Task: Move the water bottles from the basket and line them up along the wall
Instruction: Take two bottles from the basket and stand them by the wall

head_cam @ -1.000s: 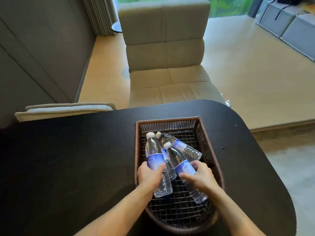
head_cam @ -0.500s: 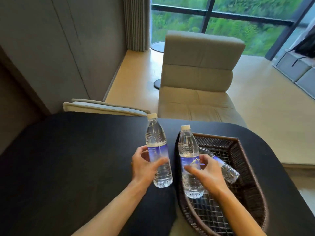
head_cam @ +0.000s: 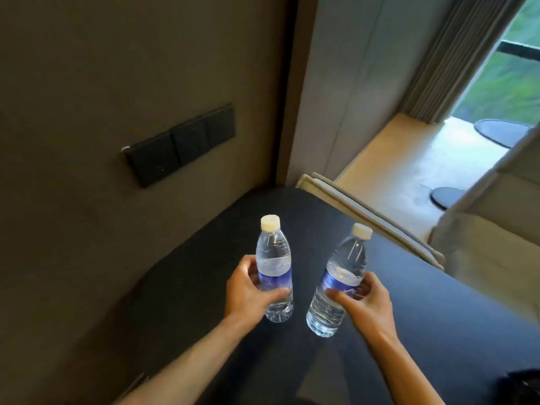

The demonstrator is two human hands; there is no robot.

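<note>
My left hand [head_cam: 248, 290] grips a clear water bottle [head_cam: 273, 258] with a blue label and a white cap, held upright above the black table [head_cam: 438, 317]. In my right hand [head_cam: 365, 302] is a second bottle of the same kind [head_cam: 346, 264], tilted with its cap leaning to the right. Both bottles hang over the table's left part, a short way from the brown wall [head_cam: 87, 229] on the left. The dark basket [head_cam: 523, 384] shows only as a corner at the bottom right edge.
A black switch panel [head_cam: 178, 144] is mounted on the wall above the table. A beige chair back [head_cam: 365, 214] stands along the table's far edge, and a beige armchair [head_cam: 496, 229] sits on the right. A grey curtain [head_cam: 455, 54] hangs by the window.
Both hands have carried their bottles out of the basket and to the left, towards the wall. My view has swung left, so the basket has slid almost out of sight.
</note>
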